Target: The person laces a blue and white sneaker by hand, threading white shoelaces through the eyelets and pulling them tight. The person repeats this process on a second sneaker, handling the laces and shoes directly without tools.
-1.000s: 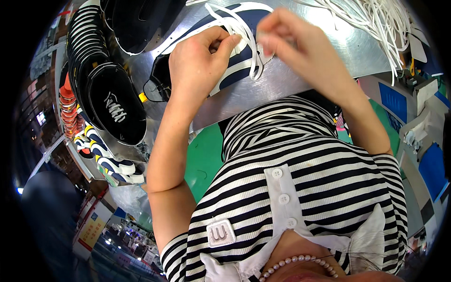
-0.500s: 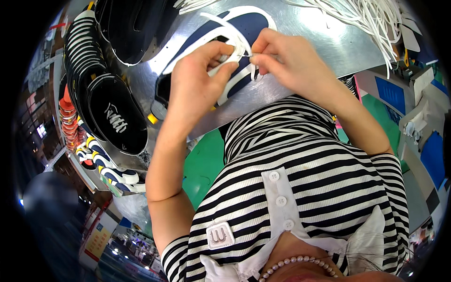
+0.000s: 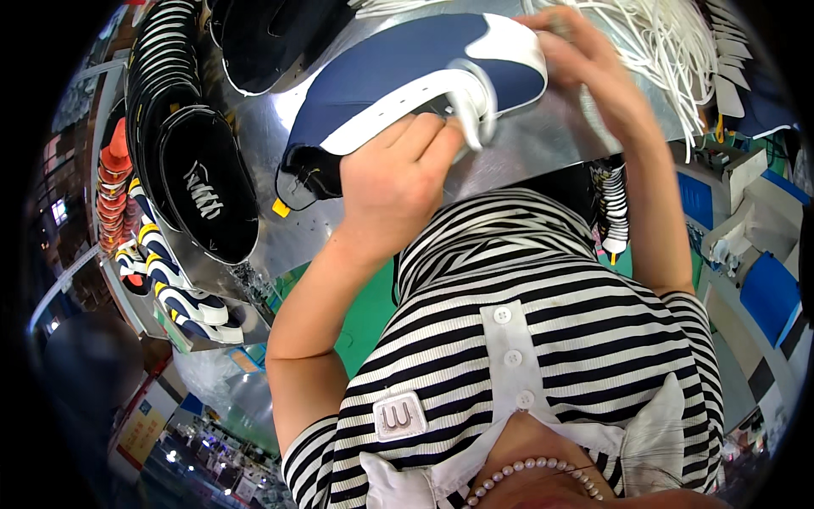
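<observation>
A navy and white shoe upper point(image 3: 398, 64) is held tilted on its side above the metal table, its white eyelet strip toward me. My left hand point(image 3: 394, 182) is closed round the upper's near edge, by its opening; the fingertips are partly hidden. A white shoelace point(image 3: 476, 106) loops out beside the left knuckles, blurred. My right hand point(image 3: 589, 64) is at the white toe end, fingers bent and smeared by motion. Whether it grips the toe or only touches it is unclear.
Nested black shoe uppers point(image 3: 208, 182) line the table's left side. A heap of white laces point(image 3: 670, 64) lies at the far right of the metal table point(image 3: 517, 153). More navy and white uppers point(image 3: 182, 284) and orange ones point(image 3: 112, 195) are stacked farther left.
The upper has been lifted and turned onto its side. My left hand has shifted from pinching the lacing area to gripping the near edge. My right hand has moved away right, to the toe.
</observation>
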A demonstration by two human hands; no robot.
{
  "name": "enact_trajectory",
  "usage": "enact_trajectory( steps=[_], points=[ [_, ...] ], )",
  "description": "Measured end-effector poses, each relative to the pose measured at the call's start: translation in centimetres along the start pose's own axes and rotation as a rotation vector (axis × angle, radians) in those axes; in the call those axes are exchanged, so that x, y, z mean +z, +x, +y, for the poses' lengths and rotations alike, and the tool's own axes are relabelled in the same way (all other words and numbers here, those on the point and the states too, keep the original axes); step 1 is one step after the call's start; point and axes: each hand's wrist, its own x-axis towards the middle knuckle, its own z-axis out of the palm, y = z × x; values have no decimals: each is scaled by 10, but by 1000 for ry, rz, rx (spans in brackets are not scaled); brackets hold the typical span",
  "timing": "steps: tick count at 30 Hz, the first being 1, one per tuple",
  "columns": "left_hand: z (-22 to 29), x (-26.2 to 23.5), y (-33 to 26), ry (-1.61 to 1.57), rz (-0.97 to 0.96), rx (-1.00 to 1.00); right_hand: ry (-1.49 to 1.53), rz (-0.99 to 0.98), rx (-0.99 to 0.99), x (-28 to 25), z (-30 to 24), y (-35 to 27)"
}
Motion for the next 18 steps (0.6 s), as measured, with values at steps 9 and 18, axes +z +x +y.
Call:
enact_trajectory(
  steps=[9, 18],
  points=[
    [-39, -21, 16, -1141, -654, -1268, 69, 188, -172, 37, 14, 4],
    [-38, -4, 28, -1125, -601, -1048, 28, 243, -130, 40, 17, 4]
  ],
)
